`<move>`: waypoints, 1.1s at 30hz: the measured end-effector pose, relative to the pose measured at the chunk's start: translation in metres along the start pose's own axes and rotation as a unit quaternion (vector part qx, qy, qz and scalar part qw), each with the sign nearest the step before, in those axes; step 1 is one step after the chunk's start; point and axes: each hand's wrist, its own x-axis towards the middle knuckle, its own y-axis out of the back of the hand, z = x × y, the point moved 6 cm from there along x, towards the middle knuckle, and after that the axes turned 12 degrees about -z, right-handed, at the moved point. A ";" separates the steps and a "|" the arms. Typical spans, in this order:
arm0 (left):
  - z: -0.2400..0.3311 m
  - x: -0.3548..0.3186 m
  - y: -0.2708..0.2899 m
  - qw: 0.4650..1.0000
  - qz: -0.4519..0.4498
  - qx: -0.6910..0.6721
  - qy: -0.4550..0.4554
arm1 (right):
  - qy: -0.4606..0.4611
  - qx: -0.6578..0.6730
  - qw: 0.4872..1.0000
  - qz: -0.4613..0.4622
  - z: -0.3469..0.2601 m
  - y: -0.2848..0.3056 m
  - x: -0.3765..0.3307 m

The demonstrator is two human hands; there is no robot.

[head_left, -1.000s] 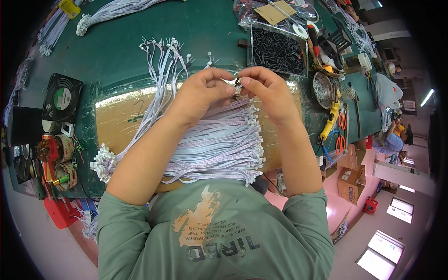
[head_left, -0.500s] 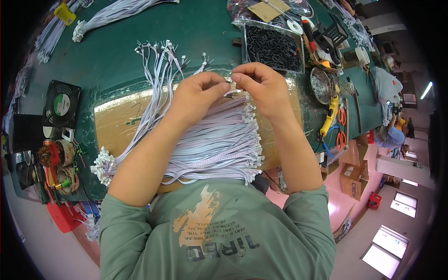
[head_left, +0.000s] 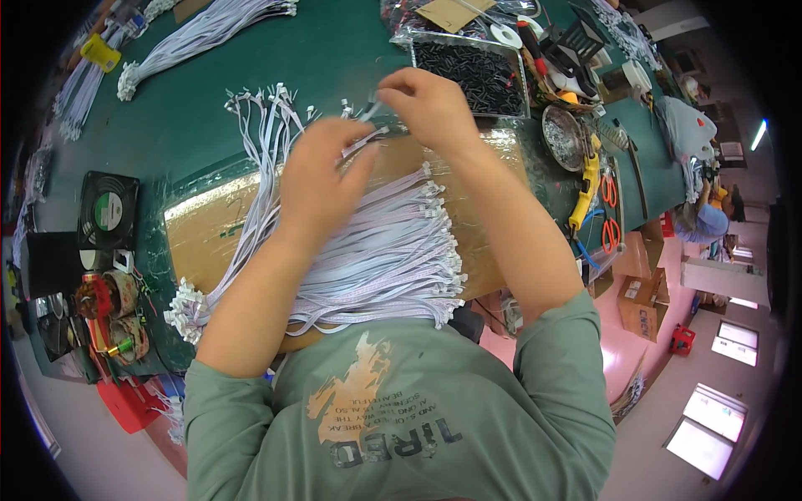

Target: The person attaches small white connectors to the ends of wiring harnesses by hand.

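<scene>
My right hand [head_left: 430, 108] is raised past the cardboard's far edge, its fingertips pinched on the end of a thin white cable [head_left: 373, 106]. To its left, my left hand [head_left: 326, 171] is partly blurred, with thumb and fingers apart. Another cable end with a white connector [head_left: 368, 142] shows between those fingers, apparently not gripped. Below both hands a thick bundle of white flat cables [head_left: 368, 259] lies across the cardboard sheet [head_left: 209, 225], connectors toward the right. A looser group of cables [head_left: 263, 175] runs up beside my left forearm, their tips spread on the green table.
A tray [head_left: 525, 92] of small black pieces stands at the back right. Near it are a metal bowl [head_left: 561, 138], a yellow-handled tool [head_left: 590, 184] and orange-handled scissors [head_left: 611, 235]. A black fan [head_left: 109, 210] stands left. Another cable bundle [head_left: 200, 42] lies at the back.
My hands were together, fingertips meeting over the cables. Now they have parted: the right has moved up and left with a cable end, and the left has opened and shifted left.
</scene>
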 end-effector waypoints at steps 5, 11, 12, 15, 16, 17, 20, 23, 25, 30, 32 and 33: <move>-0.003 -0.012 -0.040 0.944 -0.309 0.093 0.072 | 0.055 -0.154 0.986 0.026 -0.011 -0.022 0.034; -0.012 -0.014 -0.037 0.938 -0.331 0.044 0.093 | 0.039 -0.187 0.981 -0.011 -0.013 -0.023 0.040; -0.011 -0.014 -0.037 0.930 -0.355 0.026 0.096 | 0.046 -0.185 0.981 0.018 -0.012 -0.010 0.036; -0.006 -0.015 -0.034 0.909 -0.407 0.026 0.090 | -0.020 -0.235 0.969 0.075 -0.004 0.034 0.028; -0.006 -0.014 -0.034 0.908 -0.408 0.025 0.088 | -0.059 -0.273 0.958 0.071 0.004 0.048 0.025; -0.006 -0.014 -0.036 0.901 -0.425 0.030 0.085 | -0.098 -0.309 0.944 0.066 0.015 0.061 0.024; -0.005 -0.015 -0.036 0.893 -0.438 0.006 0.107 | -0.125 -0.361 0.923 0.042 0.048 0.061 0.022; -0.010 -0.015 -0.034 0.885 -0.435 -0.054 0.155 | -0.140 -0.360 0.922 0.005 0.056 0.057 0.022; -0.015 -0.017 -0.033 0.878 -0.438 -0.086 0.176 | -0.120 -0.367 0.923 0.007 0.053 0.057 0.021; -0.006 -0.017 -0.033 0.839 -0.409 -0.321 0.159 | -0.094 -0.350 0.932 0.033 0.054 0.063 0.019; -0.008 -0.017 -0.034 0.833 -0.390 -0.347 0.181 | -0.077 -0.348 0.933 0.048 0.056 0.065 0.018; -0.010 -0.017 -0.034 0.826 -0.372 -0.372 0.203 | -0.069 -0.355 0.930 0.058 0.056 0.066 0.017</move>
